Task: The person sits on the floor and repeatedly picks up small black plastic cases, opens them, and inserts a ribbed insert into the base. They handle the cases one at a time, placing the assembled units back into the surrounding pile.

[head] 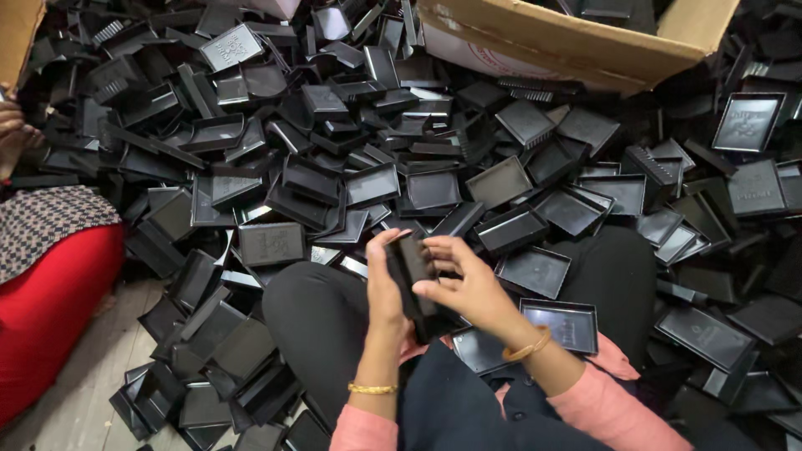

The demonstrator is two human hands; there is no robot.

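Both of my hands hold one small black plastic box [414,269] upright over my lap. My left hand [383,284] wraps its left side, fingers curled over the top edge. On the box's right side my right hand [464,282] presses with thumb and fingers. Each wrist wears a gold bangle, and my sleeves are pink. Several black tray halves lie on my black-trousered legs, one [565,323] just right of my right wrist, another [535,269] above it.
A large heap of black plastic box halves [368,150] covers the floor ahead and to both sides. A cardboard carton [568,38] stands at the top right. Another person's red-clad leg [46,309] and hand [15,129] are at the left, on bare wooden floor [83,401].
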